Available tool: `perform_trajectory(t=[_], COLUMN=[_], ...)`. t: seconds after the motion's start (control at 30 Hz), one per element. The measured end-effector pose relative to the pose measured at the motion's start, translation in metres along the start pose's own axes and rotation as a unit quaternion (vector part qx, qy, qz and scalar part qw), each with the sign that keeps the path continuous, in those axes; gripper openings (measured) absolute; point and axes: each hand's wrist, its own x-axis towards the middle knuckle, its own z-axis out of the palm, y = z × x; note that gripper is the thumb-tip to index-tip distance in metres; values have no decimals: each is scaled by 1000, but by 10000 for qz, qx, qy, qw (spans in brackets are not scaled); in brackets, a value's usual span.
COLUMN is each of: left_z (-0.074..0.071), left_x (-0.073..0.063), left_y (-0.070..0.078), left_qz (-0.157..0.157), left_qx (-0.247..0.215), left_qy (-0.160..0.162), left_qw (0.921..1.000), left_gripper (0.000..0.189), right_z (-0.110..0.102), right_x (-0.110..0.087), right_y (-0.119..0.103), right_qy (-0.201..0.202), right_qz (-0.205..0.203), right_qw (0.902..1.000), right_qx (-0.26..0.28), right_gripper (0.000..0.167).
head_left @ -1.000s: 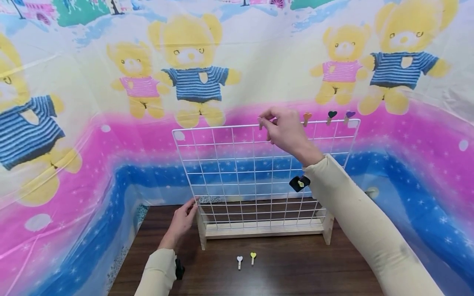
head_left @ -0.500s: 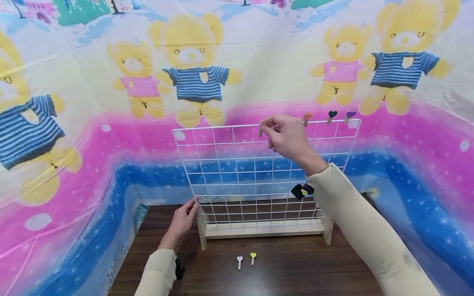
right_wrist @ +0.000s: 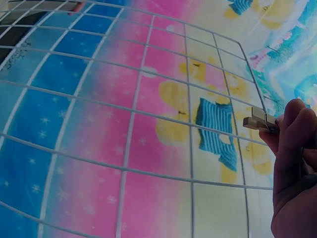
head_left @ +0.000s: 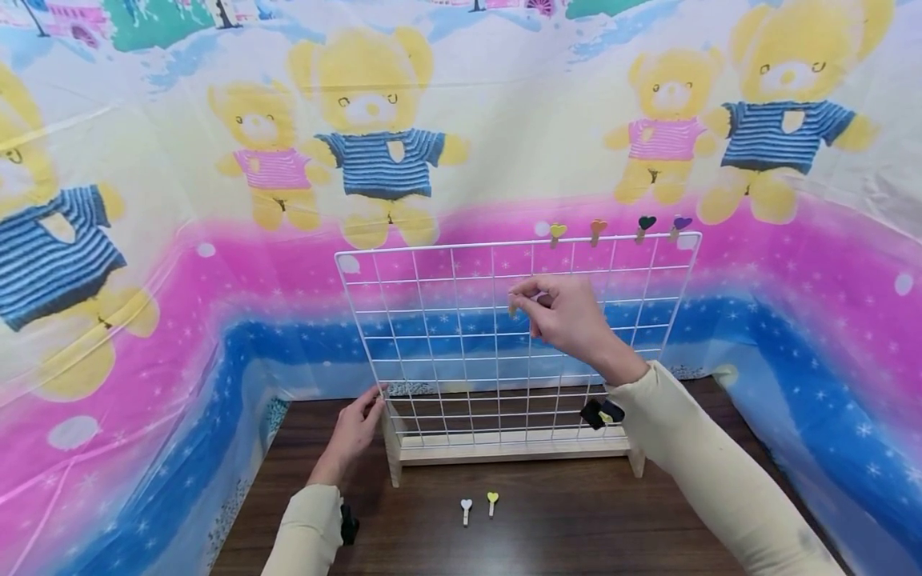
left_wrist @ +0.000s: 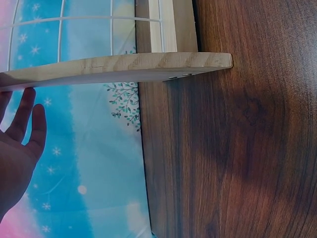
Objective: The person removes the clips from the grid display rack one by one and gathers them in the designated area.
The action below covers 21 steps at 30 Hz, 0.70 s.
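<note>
The right hand pinches a small wooden clip between thumb and fingers, in front of the wire grid. The right wrist view shows the clip's parted wooden ends and metal spring, barely discernible from the head. The left hand rests extended fingers against the side panel, whose screws only the left wrist view reveals. Half a second ago the right hand was higher, hiding the yellow heart clip now visible on the top bar.
</note>
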Motion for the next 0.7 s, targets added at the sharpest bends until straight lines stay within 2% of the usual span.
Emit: perform_trajectory(t=[0.4, 0.57, 0.7], left_z=[1, 1, 1], left_x=[1, 0, 0], left_y=[1, 0, 0], left_qz=[-34, 17, 37], left_qx=[-30, 34, 37], left_qy=[18, 47, 56], left_qw=[10000, 10000, 10000], left_gripper=[36, 36, 36], right_z=[27, 41, 53], right_x=[-51, -73, -87], right_y=[31, 49, 62], right_qy=[-682, -919, -1029], right_qz=[767, 1182, 1304], right_qw=[9947, 9880, 9847], right_qx=[88, 384, 522], right_gripper=[13, 16, 16])
